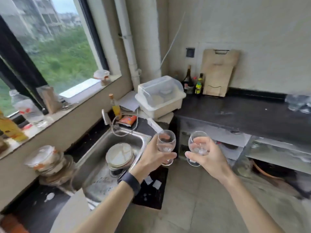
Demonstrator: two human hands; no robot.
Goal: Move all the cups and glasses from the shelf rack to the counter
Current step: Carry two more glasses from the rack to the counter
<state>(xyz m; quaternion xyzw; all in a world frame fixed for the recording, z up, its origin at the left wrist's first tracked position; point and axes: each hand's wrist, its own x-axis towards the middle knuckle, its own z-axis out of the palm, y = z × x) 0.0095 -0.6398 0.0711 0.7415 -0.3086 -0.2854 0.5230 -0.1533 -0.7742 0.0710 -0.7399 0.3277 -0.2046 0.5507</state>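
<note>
My left hand [152,157] grips a clear stemmed glass [166,140] upright, in the air past the sink's right edge. My right hand [208,158] holds a second clear stemmed glass [196,146] at about the same height, a little to the right. Both glasses hang over the floor in front of the dark counter [235,113]. Several clear glasses [298,103] stand blurred at the counter's far right edge. The shelf rack is not in view.
A steel sink [101,158] with stacked plates lies at the left. A white lidded dish box [161,96] sits in the corner, with bottles [193,83] and a cutting board [218,73] against the wall. Open shelves [277,155] run under the counter.
</note>
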